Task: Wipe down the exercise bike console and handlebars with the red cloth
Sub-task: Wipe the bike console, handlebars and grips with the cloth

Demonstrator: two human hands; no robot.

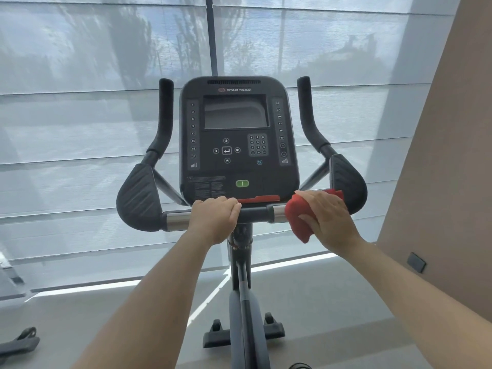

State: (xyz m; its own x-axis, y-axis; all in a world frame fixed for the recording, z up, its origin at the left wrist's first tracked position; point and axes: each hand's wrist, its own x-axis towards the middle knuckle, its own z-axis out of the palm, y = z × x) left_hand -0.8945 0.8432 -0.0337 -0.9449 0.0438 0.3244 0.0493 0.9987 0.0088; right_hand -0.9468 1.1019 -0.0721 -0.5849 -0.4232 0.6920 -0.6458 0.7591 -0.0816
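Observation:
The black exercise bike console (235,139) faces me at centre, with a dark screen, keypad and a green button. Black handlebars (162,115) rise on both sides, with padded elbow rests and a chrome crossbar (177,221) below. My left hand (214,218) is wrapped around the crossbar just left of the centre stem. My right hand (326,218) presses the red cloth (299,217) around the right part of the crossbar, beside the right elbow pad (348,179). The cloth hangs below the bar.
Large windows with translucent blinds fill the background. A beige wall (447,182) with a dark socket stands on the right. The bike's stem and base (243,334) reach down to the grey floor. Part of another machine (18,342) shows at lower left.

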